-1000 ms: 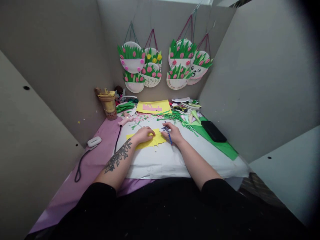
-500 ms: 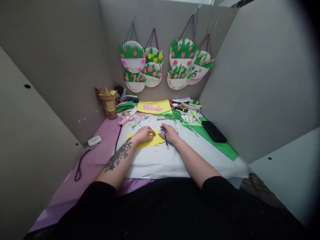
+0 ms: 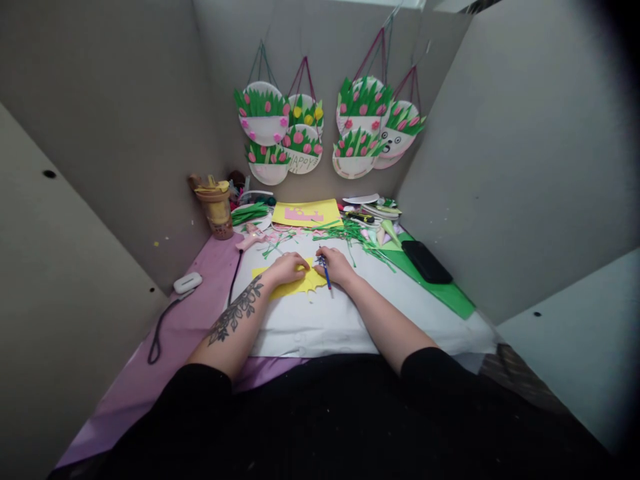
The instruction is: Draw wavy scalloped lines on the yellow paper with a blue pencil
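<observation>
A sheet of yellow paper [image 3: 295, 288] with a jagged, cut right edge lies on the white covering in front of me. Bent over its upper part, my left hand [image 3: 290, 268] has its fingers closed together against the paper. My right hand [image 3: 336, 265] is closed at the sheet's right side, fingertips close to the left ones. A slim blue pen [image 3: 328, 277] with a dark lower end sticks out from the right hand toward me. Something small and blue-white shows at those fingers, too small to make out. The fingertips partly hide the paper's upper edge.
Green paper strips [image 3: 345, 232] and a pink glue gun [image 3: 250, 239] lie beyond my hands. A black phone [image 3: 427, 261] rests on green paper at right. A white case [image 3: 188, 283] and a drink cup [image 3: 216, 210] stand left. Paper-plate flower baskets [image 3: 262, 128] hang on the back wall.
The blue pen and my right hand have shifted slightly left, nearer to the left hand. The whole view has also drifted a little. My left hand stays on the yellow paper.
</observation>
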`<state>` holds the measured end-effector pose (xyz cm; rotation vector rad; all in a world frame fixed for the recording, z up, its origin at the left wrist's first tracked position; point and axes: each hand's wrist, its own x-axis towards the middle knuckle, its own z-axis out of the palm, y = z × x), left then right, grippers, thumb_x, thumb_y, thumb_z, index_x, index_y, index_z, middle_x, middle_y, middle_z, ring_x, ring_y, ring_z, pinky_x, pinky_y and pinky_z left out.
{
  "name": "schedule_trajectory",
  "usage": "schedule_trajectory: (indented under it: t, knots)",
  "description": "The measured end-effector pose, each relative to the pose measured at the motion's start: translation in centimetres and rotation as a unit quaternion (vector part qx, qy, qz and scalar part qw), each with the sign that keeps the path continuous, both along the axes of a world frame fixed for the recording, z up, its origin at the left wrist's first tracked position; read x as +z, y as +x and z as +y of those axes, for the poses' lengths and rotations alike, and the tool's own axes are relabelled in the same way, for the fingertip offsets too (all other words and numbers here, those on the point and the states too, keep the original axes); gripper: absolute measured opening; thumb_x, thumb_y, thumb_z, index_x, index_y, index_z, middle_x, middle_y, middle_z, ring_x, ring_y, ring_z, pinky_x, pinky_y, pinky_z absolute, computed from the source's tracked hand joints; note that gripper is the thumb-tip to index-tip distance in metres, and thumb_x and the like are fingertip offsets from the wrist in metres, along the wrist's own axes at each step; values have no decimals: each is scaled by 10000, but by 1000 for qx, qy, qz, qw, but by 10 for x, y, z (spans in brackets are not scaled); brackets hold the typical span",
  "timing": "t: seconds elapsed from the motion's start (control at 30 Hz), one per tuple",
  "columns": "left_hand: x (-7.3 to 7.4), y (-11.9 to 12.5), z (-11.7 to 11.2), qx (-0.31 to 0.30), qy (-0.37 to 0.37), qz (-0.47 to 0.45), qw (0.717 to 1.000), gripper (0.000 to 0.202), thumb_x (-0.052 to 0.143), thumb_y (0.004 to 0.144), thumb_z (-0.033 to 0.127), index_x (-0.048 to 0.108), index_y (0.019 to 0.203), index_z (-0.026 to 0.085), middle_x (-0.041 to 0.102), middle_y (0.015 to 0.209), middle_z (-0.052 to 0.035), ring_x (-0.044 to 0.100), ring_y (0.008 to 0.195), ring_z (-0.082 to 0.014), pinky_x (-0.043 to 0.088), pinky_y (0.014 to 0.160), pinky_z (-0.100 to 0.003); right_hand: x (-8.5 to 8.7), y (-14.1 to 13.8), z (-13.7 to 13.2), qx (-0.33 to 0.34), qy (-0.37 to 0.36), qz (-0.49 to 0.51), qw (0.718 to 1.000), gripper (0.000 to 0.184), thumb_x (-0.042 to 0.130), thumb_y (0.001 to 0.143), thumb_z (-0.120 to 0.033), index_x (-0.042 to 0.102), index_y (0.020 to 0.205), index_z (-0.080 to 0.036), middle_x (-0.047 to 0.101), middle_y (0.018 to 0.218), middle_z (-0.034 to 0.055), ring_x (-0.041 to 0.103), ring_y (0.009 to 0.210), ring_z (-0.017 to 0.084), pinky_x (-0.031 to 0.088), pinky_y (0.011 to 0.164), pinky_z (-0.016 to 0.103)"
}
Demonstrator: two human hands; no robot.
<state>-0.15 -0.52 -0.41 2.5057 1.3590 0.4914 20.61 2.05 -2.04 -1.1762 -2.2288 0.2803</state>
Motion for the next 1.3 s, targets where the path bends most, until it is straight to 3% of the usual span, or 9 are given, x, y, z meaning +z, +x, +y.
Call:
schedule_trajectory:
  t: [0.4,1.3]
  knots:
    - [-2,0,2,19,2,5,1000,343,568,705,255,671,1026,191,651,1036,-73,576,995,-232,439,937,-328,3,-1,4,22,-3,-7,1000,330,628,662,-221,566,986,-214,575,778,21,506,851,203,420,782,300]
    - [-2,0,3,10,7,11,1000,313,559,717,258,681,998,195,644,1027,-70,573,988,-233,439,933,-335,3,-4,8,34,8,-4,999,345,625,651,-184,568,991,-192,565,783,37,493,860,214,422,782,304]
